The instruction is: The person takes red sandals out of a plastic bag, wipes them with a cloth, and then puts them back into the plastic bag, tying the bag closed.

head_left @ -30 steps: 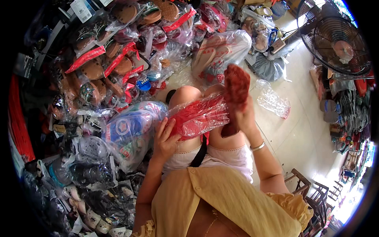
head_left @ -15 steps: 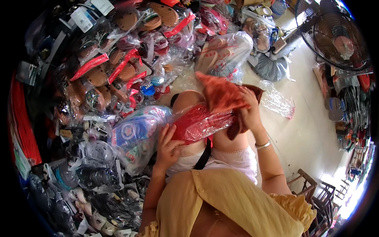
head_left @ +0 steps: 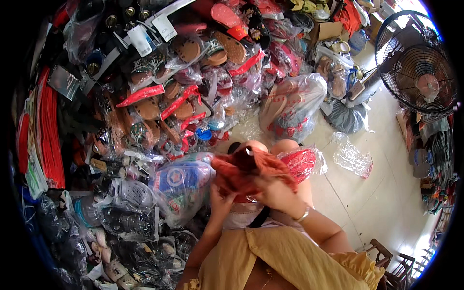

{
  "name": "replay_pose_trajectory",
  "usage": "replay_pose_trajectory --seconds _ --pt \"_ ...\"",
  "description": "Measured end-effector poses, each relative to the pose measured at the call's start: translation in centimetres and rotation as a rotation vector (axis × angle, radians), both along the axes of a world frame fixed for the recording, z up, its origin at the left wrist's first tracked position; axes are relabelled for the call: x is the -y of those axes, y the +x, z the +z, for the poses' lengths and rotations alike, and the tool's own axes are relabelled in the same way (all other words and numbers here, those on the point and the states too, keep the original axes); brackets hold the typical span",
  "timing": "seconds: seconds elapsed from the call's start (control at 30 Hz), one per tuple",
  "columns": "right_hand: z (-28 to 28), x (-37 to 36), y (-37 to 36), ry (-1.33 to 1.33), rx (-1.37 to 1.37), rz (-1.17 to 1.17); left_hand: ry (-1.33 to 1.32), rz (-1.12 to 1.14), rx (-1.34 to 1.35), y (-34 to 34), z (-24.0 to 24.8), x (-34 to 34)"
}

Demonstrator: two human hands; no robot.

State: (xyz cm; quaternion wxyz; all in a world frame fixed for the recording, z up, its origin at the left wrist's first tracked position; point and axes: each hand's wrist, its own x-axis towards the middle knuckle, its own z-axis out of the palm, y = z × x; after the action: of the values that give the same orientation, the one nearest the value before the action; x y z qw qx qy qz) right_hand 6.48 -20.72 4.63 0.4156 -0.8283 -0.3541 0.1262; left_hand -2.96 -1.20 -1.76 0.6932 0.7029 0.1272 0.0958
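- Red-brown cloth (head_left: 256,169): bunched between both hands above the person's lap (head_left: 239,215), near the clear bag (head_left: 181,181) with blue print. Bundled like this, it could slip or trail a corner into that bag if one side loses support.
- Red packet (head_left: 299,164): glossy plastic, on the right thigh, partly behind the cloth. Its slick film and sloping perch could let it slide to the floor (head_left: 343,203) if the knees shift or the cloth drags it.
- Right hand (head_left: 281,197): blurred, its grip closed over the cloth's near edge; a hurried pull could bunch it further.
- Left hand (head_left: 221,205): fingers curled at the lower-left edge; cannot tell whether its grip pinches cloth or merely supports it.
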Motion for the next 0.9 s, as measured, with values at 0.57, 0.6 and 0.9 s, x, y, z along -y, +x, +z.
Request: replay_pose_trajectory --seconds 0.57,0.6,0.9 --pt "2.0 -4.4 0.1 0.002 0.467 0.040 0.346 -0.119 -0.006 -0.3 -3.5 -1.1" --pt "2.1 -4.1 0.1 0.003 0.436 0.037 0.257 -0.066 -0.068 -0.5 -3.0 -0.7" --pt "0.4 9.3 5.5 -0.104 0.458 -0.357 -0.295 -0.068 0.019 1.1 0.0 0.6"
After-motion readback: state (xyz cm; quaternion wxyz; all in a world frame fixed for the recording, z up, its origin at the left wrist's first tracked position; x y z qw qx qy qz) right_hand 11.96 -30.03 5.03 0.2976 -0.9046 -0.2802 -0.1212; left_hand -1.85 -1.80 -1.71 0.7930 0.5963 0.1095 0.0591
